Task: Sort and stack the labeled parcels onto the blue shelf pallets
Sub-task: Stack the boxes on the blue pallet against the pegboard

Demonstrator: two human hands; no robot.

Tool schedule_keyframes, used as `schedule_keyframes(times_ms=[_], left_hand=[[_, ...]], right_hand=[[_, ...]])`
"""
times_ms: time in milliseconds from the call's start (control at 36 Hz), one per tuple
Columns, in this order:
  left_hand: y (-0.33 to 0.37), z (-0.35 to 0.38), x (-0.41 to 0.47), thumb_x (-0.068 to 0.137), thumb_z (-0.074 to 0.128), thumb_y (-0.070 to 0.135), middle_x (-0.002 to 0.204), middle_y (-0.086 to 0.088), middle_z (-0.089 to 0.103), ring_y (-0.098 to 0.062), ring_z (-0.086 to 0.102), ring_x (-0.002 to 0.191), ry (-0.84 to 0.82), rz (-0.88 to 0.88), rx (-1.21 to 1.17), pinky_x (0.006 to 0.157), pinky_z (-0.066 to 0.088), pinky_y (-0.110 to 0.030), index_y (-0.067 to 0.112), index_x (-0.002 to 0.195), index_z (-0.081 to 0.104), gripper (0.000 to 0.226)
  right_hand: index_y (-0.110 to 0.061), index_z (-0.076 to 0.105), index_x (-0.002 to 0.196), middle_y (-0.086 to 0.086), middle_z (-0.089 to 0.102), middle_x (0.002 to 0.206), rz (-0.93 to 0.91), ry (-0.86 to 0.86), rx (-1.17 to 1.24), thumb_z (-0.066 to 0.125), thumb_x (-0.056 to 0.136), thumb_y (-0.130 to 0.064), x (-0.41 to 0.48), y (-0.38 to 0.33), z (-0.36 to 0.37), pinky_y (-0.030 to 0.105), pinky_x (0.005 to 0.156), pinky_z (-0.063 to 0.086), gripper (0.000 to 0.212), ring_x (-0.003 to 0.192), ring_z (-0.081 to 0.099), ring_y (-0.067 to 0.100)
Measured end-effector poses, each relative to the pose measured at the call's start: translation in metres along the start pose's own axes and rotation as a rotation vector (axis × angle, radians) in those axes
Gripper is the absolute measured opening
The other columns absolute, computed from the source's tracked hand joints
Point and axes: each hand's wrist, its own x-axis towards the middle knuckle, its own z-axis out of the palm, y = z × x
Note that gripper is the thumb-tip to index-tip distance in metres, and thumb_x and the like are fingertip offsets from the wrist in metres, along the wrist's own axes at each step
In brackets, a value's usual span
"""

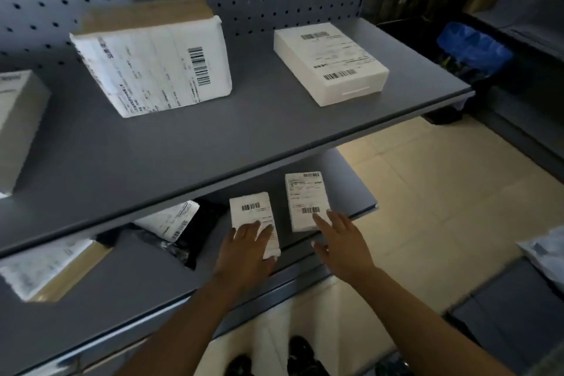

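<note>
Two small white labeled parcels lie side by side on the lower blue-grey shelf (146, 281). My left hand (245, 249) rests flat, fingers straight, on the near end of the left small parcel (251, 210). My right hand (340, 241) reaches with straight fingers to the near edge of the right small parcel (305, 195), fingertips touching its barcode end. On the upper shelf (198, 137) stand a large white-and-brown parcel (155, 61) and a flat white box (331, 61).
A black bag with a white label (174, 220) and a brown labeled box (45, 265) lie further left on the lower shelf. A white box (18, 128) sits at the upper shelf's left edge. A pegboard backs the shelving. A dark bin with blue plastic (473, 46) stands right.
</note>
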Motion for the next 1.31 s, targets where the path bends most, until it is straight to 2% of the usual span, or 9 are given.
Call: schedule_keyframes(times_ms=[111,194,361,444,583,722,917,1028,1306], left_hand=[[0.010,0.018,0.017,0.082,0.026,0.067,0.152,-0.012,0.035,-0.031,0.037,0.135,-0.026,-0.176,-0.029,0.107,0.028,-0.055,0.020,0.146,0.037,0.080],[0.013,0.028,0.028,0.091,0.034,0.067,0.161,-0.007,0.004,-0.026,0.006,0.147,-0.077,-0.265,0.001,0.114,0.008,-0.056,0.025,0.153,0.007,0.080],[0.013,0.049,0.044,0.086,0.029,0.075,0.160,-0.004,-0.013,-0.025,-0.009,0.146,-0.161,-0.426,0.049,0.111,0.007,-0.065,0.027,0.152,-0.006,0.088],[0.016,0.057,0.051,0.083,0.030,0.078,0.159,-0.003,-0.018,-0.025,-0.013,0.146,-0.132,-0.465,0.021,0.110,0.012,-0.066,0.027,0.152,-0.009,0.094],[0.022,0.057,0.059,0.081,0.046,0.068,0.159,-0.003,-0.009,-0.028,-0.006,0.144,-0.050,-0.497,-0.063,0.108,0.029,-0.055,0.024,0.151,0.001,0.094],[0.025,0.042,0.050,0.079,0.051,0.058,0.158,0.001,0.005,-0.022,0.006,0.142,0.019,-0.466,-0.105,0.109,0.023,-0.050,0.031,0.147,0.016,0.081],[0.027,0.004,-0.001,0.069,0.016,0.065,0.153,0.008,0.028,-0.016,0.016,0.139,0.098,-0.345,-0.107,0.105,0.027,-0.053,0.034,0.148,0.026,0.086],[0.018,-0.009,-0.033,0.069,0.046,0.058,0.127,0.004,0.061,-0.019,0.038,0.121,0.270,-0.271,-0.102,0.077,0.050,-0.058,0.025,0.127,0.059,0.068],[-0.038,-0.033,-0.138,0.071,0.048,0.060,0.131,0.001,0.057,-0.022,0.039,0.125,0.346,-0.289,0.033,0.088,0.045,-0.057,0.027,0.131,0.053,0.069]], right_hand=[[-0.021,0.048,0.132,0.020,0.055,0.130,-0.008,-0.037,0.040,0.059,0.077,-0.047,0.032,0.017,0.024,0.058,0.082,0.052,0.062,0.116,0.053,0.044],[-0.022,0.049,0.130,0.020,0.056,0.129,-0.040,-0.011,-0.034,0.073,0.070,-0.050,0.053,0.024,0.037,0.062,0.081,0.050,0.070,0.114,0.055,0.045],[-0.032,0.007,0.151,0.011,0.003,0.159,-0.067,0.021,-0.067,0.019,0.083,-0.076,0.087,0.017,0.050,0.061,0.111,0.011,0.082,0.145,-0.002,0.037],[-0.033,-0.005,0.150,0.008,-0.007,0.160,-0.086,-0.025,-0.099,0.025,0.086,-0.074,0.099,0.013,0.055,0.063,0.110,0.007,0.082,0.145,-0.011,0.035],[-0.032,-0.001,0.150,0.006,-0.007,0.159,-0.125,-0.064,-0.111,0.034,0.091,-0.064,0.107,0.015,0.065,0.062,0.109,0.021,0.075,0.144,-0.011,0.035],[-0.036,0.016,0.147,0.000,0.005,0.157,-0.223,-0.094,-0.125,0.046,0.085,-0.060,0.103,0.022,0.050,0.054,0.106,0.027,0.073,0.144,-0.003,0.029],[-0.036,0.024,0.148,-0.002,0.021,0.155,-0.318,-0.062,-0.092,0.027,0.070,-0.065,0.066,0.034,0.008,0.055,0.102,0.030,0.083,0.144,0.011,0.026],[-0.033,0.035,0.144,-0.001,0.032,0.151,-0.386,-0.026,-0.074,0.033,0.071,-0.063,0.049,0.029,-0.008,0.056,0.096,0.036,0.079,0.142,0.020,0.026],[-0.035,0.025,0.147,-0.010,0.013,0.157,-0.558,-0.015,-0.055,0.023,0.065,-0.066,0.007,-0.073,-0.031,0.046,0.108,0.020,0.088,0.145,-0.002,0.014]])
